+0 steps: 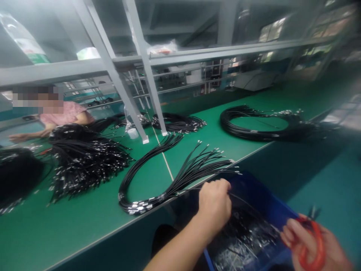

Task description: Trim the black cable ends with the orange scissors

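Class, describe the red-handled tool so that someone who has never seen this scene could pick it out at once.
Start from the green table and drop past its near edge to the blue bin. At the bin's right side, the right hand grips the red-handled tool. Its bright red colour sets it apart from the bin and the black cables on the table.

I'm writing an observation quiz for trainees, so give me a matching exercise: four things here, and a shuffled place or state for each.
Things
1. Red-handled tool
2. Blue bin
3. Bottle
4. Person across the table

Places and states
A. Up on the shelf
B. Held in the right hand
C. Wearing pink
D. Below the near edge of the green tabletop

Pairs: 1-B; 2-D; 3-A; 4-C
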